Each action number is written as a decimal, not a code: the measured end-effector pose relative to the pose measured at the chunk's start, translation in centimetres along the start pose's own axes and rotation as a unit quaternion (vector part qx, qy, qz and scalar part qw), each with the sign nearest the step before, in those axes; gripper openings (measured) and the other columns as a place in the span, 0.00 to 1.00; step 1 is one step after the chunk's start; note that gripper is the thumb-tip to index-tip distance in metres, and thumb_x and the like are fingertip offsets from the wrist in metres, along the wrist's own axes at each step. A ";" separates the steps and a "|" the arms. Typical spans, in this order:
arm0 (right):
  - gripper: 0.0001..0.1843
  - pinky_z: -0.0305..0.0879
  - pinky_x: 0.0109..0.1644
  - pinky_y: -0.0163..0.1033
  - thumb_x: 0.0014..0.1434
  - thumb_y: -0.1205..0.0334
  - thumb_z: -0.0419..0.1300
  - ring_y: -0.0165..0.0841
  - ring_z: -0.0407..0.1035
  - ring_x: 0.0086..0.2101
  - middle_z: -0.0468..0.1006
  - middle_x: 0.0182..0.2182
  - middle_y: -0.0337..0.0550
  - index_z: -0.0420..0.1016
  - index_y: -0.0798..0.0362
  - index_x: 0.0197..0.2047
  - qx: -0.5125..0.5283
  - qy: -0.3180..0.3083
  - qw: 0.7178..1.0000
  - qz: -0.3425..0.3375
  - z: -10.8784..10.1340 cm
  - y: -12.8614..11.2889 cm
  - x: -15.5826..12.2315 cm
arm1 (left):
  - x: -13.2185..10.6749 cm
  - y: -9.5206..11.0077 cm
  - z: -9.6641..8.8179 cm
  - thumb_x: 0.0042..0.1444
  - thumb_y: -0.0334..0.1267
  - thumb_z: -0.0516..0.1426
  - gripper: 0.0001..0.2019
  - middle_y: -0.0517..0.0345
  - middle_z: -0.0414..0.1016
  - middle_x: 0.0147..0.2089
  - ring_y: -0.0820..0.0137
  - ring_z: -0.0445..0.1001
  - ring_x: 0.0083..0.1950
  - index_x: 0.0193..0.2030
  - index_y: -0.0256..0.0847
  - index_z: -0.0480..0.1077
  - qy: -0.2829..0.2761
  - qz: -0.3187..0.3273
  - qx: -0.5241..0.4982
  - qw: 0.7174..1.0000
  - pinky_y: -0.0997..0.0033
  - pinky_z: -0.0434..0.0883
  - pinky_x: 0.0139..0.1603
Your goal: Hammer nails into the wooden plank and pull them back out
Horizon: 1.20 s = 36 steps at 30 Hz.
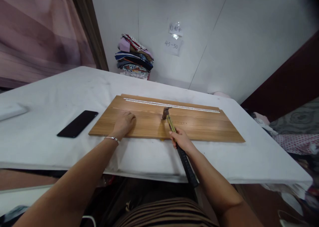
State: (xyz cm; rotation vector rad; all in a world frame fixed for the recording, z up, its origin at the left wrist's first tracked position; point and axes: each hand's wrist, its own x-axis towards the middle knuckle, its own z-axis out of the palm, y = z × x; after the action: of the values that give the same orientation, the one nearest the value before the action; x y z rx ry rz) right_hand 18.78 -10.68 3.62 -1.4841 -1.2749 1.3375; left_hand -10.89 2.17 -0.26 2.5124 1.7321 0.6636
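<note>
The grip of the right hand [180, 140] covers the stretch of the steel claw hammer with a yellow and black handle [170, 120] where yellow meets black. Just beyond the grip, whatever sits under the hammer's head is too small to tell, as are the tiny dark specks [183, 123] on the long light-brown wooden board [204, 127] to its right. The left hand [124, 122] hides its palm against the board. Far left of the grip, a flat white object [10, 110] is cut off.

Tan wood-grain board [199, 127] on a white table [62, 97] — black phone [77, 123], yellow-and-black hammer [174, 134].
</note>
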 end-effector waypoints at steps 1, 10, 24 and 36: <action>0.15 0.55 0.15 0.32 0.54 0.46 0.58 0.26 0.56 0.11 0.63 0.11 0.26 0.59 0.47 0.30 -0.002 -0.003 1.000 0.003 0.0 -0.1 0.0 | 0.0 0.0 0.1 0.63 0.39 0.49 0.17 0.44 0.81 0.45 0.55 0.76 0.51 0.39 0.41 0.80 0.005 -0.005 0.001 1.000 0.53 0.72 0.58; 0.15 0.54 0.16 0.32 0.54 0.47 0.58 0.26 0.56 0.11 0.63 0.10 0.26 0.59 0.47 0.31 -0.005 0.004 1.000 0.003 -0.1 -0.3 -0.2 | 0.2 -0.4 0.6 0.63 0.38 0.48 0.19 0.42 0.82 0.49 0.54 0.78 0.52 0.44 0.39 0.81 0.010 -0.016 0.007 1.000 0.53 0.72 0.59; 0.14 0.55 0.16 0.32 0.55 0.47 0.58 0.27 0.57 0.11 0.62 0.11 0.25 0.61 0.47 0.32 -0.009 0.000 1.000 0.004 -0.1 -0.2 0.1 | 0.0 -0.4 0.6 0.64 0.38 0.48 0.18 0.41 0.81 0.48 0.54 0.77 0.52 0.45 0.38 0.80 0.022 -0.014 0.002 1.000 0.52 0.72 0.59; 0.14 0.54 0.16 0.32 0.55 0.48 0.59 0.26 0.56 0.11 0.62 0.11 0.26 0.59 0.47 0.30 -0.005 -0.001 1.000 0.008 -0.2 -0.3 0.0 | -0.1 -0.5 0.8 0.63 0.33 0.48 0.18 0.40 0.81 0.50 0.54 0.78 0.54 0.49 0.37 0.78 0.027 -0.016 0.005 0.999 0.52 0.73 0.58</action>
State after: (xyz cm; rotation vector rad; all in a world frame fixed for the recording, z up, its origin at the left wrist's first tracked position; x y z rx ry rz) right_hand 18.89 -10.60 3.97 -1.5034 -1.2752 1.3457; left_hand -11.07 2.47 -1.14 2.4901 1.7925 0.7307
